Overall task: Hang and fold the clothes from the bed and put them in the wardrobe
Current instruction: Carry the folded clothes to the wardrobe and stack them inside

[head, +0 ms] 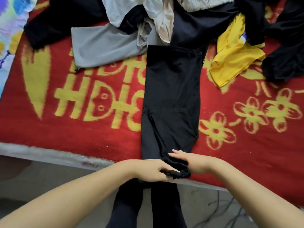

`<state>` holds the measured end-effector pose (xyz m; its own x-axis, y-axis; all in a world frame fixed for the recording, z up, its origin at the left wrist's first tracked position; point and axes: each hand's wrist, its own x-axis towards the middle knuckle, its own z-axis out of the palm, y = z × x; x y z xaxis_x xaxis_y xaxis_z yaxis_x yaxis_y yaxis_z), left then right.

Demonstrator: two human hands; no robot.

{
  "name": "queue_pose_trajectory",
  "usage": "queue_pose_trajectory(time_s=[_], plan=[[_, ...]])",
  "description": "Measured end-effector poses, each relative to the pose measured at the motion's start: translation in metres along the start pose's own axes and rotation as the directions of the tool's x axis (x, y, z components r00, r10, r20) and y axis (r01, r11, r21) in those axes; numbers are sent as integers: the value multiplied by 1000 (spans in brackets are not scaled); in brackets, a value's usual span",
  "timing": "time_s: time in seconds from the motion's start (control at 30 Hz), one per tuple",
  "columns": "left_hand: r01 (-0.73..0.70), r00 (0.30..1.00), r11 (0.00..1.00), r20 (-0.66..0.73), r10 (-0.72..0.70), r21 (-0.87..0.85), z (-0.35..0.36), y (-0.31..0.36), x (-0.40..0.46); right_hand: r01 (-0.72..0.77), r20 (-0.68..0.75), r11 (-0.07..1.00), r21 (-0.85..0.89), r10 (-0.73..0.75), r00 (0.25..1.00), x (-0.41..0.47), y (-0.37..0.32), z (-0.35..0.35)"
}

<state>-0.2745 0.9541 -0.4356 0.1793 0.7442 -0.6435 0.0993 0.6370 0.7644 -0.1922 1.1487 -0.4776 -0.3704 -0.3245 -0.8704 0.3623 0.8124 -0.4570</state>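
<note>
From my feed: black garment (171, 99) laid out long & narrow down the middle of the bed, on the red blanket (82, 139) w/ yellow lettering & flowers. Its near end sits bunched right at the bed's edge, and that's where both hands are. Left hand (153, 170) has fingers curled round the bunched black fabric, pinching it at the hem. Right hand (184, 157) lies on top of the same bunch, fingers fairly straight & pointing left, pressing on the cloth; can't see the thumb or underside, so I can't tell if it grips. Far end of the bed: pile of other clothes — grey piece (105, 46) to the left of the black garment, white/cream items (148, 12) heaped behind, yellow garment (233, 53) to the right, more black clothes (286, 46) at far right. Below the hands, dark trouser legs (148, 208) over the floor.
</note>
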Motion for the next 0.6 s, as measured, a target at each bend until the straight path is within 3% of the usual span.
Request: queue_pose_trajectory(time_s=[0.13, 0.17, 0.23, 0.27, 0.33, 0.4, 0.43, 0.5, 0.53, 0.6], plan=[[64, 998, 971, -8, -67, -230, -75, 9, 11, 86, -109, 965, 246, -60, 992, -5, 16, -17], [50, 994, 981, -88, -67, -187, -99, 13, 18, 106, -191, 939, 327, -44, 981, -2, 19, -29], [79, 936, 995, -347, -53, 60, -147, 14, 34, 123, -395, 847, 517, 109, 912, 7, 21, -54], [170, 884, 960, -464, -49, 221, -168, 14, 40, 129, -497, 798, 589, 232, 836, 12, 21, -64], [409, 784, 803, -617, -66, 434, -195, 5, 55, 128, -666, 775, 619, 432, 607, 20, 20, -78], [487, 663, 703, -743, 87, 518, -191, -5, 65, 171, -841, 877, 448, 349, 413, 24, 12, -83], [469, 594, 691, -775, 215, 550, -179, -11, 69, 173, -898, 940, 295, 211, 387, 27, 7, -79], [405, 507, 663, -758, 411, 630, -137, -26, 76, 76, -865, 996, -54, -85, 494, 37, -2, -56], [385, 548, 628, -715, 434, 676, -111, -36, 78, 10, -784, 974, -225, -187, 591, 44, -4, -40], [372, 703, 555, -616, 355, 744, -59, -61, 78, -106, -608, 910, -401, -178, 773, 57, 0, -15]])
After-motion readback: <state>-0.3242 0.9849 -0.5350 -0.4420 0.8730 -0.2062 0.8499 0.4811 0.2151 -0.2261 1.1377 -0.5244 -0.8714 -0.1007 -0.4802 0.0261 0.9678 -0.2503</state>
